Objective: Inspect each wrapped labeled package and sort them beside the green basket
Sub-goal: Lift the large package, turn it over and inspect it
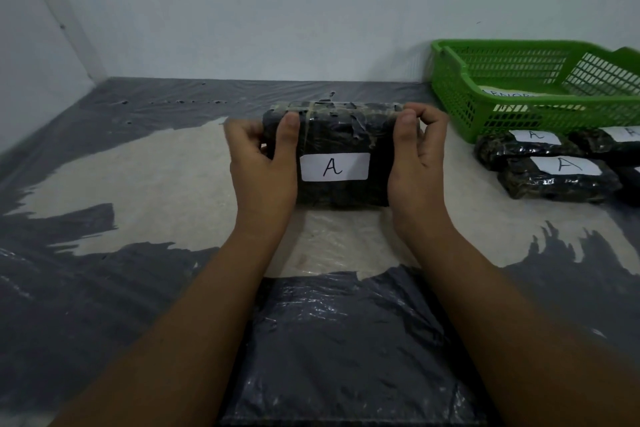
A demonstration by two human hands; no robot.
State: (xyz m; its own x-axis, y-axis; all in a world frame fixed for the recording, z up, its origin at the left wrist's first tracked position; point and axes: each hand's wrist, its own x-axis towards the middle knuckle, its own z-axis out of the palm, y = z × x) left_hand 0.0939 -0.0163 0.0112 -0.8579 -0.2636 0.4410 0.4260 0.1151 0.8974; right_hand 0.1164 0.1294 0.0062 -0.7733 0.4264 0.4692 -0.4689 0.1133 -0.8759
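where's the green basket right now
In the head view the green basket sits at the far right by the back wall, just behind the sorted A packages and to the right of the held package.

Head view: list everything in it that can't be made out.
All in the head view.
1. Held package: ends covered by the left hand and right hand; back faces away.
2. Paper in the basket: writing cut by the front wall, unreadable.
3. Rightmost packages: cut off by the right edge; count unclear.
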